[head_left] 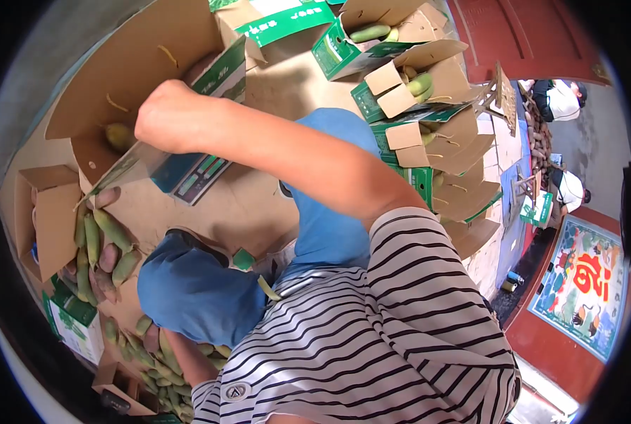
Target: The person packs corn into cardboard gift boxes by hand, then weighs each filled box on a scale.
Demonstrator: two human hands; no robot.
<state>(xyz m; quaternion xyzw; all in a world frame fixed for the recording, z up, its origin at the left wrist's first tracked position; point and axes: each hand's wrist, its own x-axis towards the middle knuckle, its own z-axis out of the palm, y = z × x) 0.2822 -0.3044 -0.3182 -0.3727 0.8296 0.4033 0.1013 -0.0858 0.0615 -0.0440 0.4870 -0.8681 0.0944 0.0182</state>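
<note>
My right hand (161,116) is at the near edge of a large open cardboard box (110,71), its back towards me and its fingers hidden. A yellow-green vegetable (120,136) lies in the box beside it. Under the wrist, the box's green printed side (195,173) shows. My left forearm (187,359) passes behind my blue-clad knee, and its hand is out of sight. Near that arm lies a pile of long green vegetables (161,367). More green ones (110,230) and some reddish-brown ones (108,257) lie beside the large box.
Several green-printed cartons of vegetables (400,99) stand along the upper middle. A small open carton (55,225) is at the left, and a brown divided box (126,385) at the lower left. Two other people (564,100) are at the far right, near a heap of reddish-brown roots (539,141).
</note>
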